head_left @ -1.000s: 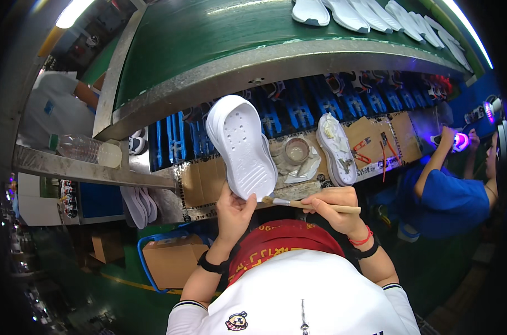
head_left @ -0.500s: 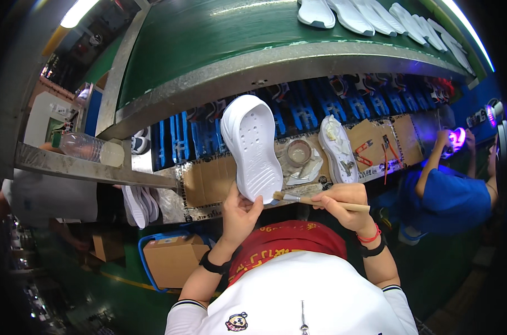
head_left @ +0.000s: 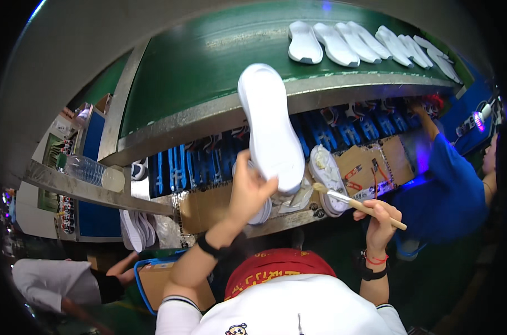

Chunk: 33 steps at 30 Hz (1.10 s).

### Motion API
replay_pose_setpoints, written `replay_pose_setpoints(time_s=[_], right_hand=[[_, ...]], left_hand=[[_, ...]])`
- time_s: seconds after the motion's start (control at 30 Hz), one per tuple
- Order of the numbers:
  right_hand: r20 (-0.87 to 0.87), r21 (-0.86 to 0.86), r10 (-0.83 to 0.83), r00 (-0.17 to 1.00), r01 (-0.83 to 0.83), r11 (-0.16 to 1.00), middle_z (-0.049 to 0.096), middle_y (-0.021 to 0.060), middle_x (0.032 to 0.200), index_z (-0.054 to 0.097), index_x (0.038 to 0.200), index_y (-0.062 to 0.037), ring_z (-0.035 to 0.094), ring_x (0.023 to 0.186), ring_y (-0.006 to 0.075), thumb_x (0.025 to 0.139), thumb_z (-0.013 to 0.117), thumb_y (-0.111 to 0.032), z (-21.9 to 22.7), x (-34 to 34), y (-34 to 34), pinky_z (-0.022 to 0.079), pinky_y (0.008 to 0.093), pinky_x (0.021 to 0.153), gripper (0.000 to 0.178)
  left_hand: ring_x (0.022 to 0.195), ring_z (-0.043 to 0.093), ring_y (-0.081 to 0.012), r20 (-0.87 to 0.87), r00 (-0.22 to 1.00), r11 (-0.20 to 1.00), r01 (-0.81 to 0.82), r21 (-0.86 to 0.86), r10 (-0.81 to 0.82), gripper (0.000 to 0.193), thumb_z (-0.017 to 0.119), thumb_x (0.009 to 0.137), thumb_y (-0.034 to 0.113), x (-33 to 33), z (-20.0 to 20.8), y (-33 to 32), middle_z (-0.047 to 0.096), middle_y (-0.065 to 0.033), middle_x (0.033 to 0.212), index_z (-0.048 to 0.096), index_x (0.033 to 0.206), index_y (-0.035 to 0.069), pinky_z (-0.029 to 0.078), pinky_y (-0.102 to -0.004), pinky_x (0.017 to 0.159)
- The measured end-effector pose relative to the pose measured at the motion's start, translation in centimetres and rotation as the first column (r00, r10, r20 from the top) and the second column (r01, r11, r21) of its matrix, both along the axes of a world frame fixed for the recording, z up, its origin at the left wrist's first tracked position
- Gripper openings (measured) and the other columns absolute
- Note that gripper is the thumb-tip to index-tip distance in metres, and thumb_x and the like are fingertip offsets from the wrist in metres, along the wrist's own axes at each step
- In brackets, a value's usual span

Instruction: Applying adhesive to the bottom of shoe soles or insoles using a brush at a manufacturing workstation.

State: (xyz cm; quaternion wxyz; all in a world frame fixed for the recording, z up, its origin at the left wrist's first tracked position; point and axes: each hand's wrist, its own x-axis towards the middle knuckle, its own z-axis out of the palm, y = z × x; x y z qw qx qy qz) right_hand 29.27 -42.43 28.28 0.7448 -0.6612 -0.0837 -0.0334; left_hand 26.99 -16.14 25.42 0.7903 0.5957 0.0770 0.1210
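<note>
The sole (head_left: 273,128) is bright white, smooth and slightly waisted, with faint marks toward its near end. Gripped there by the left hand (head_left: 246,190), it is raised over the surface (head_left: 202,211); the right hand (head_left: 381,228) grips a brush (head_left: 356,205), bristles apart from it.

Sole (head_left: 271,125): white; we held it up by its near end, pointing away.
Brush (head_left: 351,202): wooden-handled; we held it slanting, bristles near the sole but apart.

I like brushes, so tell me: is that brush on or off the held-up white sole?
Off: a gap shows between the bristles of the brush in the right hand and the white sole in the left hand.
</note>
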Motion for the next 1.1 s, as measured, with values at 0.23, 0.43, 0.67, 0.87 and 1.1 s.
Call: replay_pose_setpoints(time_s=[0.23,0.43,0.67,0.87,1.1], right_hand=[[-0.004,-0.026,0.033,0.999,-0.033,0.999,0.064,0.02,0.066,0.064,0.083,0.0119,0.064,0.055,0.0241,0.081,0.05,-0.015,-0.8,-0.3,-0.3,0.053,0.029,0.055,0.03],[-0.215,-0.113,0.179,0.96,-0.207,0.972,0.067,0.0145,0.073,0.066,0.09,0.0086,0.064,0.062,0.0154,0.087,0.052,-0.007,-6.3,0.3,1.8,0.051,0.0236,0.059,0.021],[-0.172,-0.483,0.224,0.959,-0.281,0.829,0.068,0.0112,0.074,0.068,0.091,0.0004,0.065,0.062,0.016,0.085,0.059,-0.014,-14.4,3.4,5.6,0.049,0.0252,0.057,0.018],[-0.105,-0.605,0.223,0.969,-0.24,0.759,0.065,0.0182,0.072,0.069,0.086,-0.0002,0.065,0.064,0.0306,0.081,0.063,-0.022,-18.4,5.3,6.8,0.049,0.0329,0.058,0.023],[-0.109,-0.634,0.236,0.966,-0.25,0.732,0.065,0.0169,0.069,0.069,0.086,-0.0006,0.065,0.063,0.0303,0.082,0.061,-0.024,-20.4,6.3,6.9,0.05,0.0325,0.059,0.026]], left_hand=[[0.102,0.059,-0.036,0.141,0.983,0.892,0.165,-0.421,-0.116,0.038,0.049,0.091,0.01,15.2,6.1,5.6,0.053,-0.03,0.113,0.038,0.112,-0.02,0.05,-0.0362,0.092],[0.065,0.06,-0.0139,-0.01,0.998,0.997,0.066,0.033,-0.066,0.028,0.051,0.093,0.019,6.5,1.1,4.1,0.064,-0.0188,0.097,0.048,0.11,-0.004,0.044,-0.0198,0.05],[0.067,0.056,-0.0158,-0.299,0.863,0.689,-0.075,0.721,0.407,0.052,0.078,0.066,0.013,-7.3,-22.5,5.7,0.057,-0.0088,0.08,0.045,0.104,0.0,0.048,-0.0285,0.06],[0.071,0.061,-0.0201,-0.57,0.752,0.859,0.011,0.512,0.33,0.053,0.08,0.063,0.014,-9.4,-24.9,5.5,0.061,-0.0122,0.082,0.046,0.1,-0.004,0.051,-0.0303,0.063],[0.08,0.063,-0.0185,-0.68,0.729,0.996,-0.084,0.018,0.074,0.038,0.07,0.074,0.006,-9.3,-21.8,5.7,0.062,-0.0118,0.09,0.052,0.105,-0.003,0.053,-0.0283,0.067]])
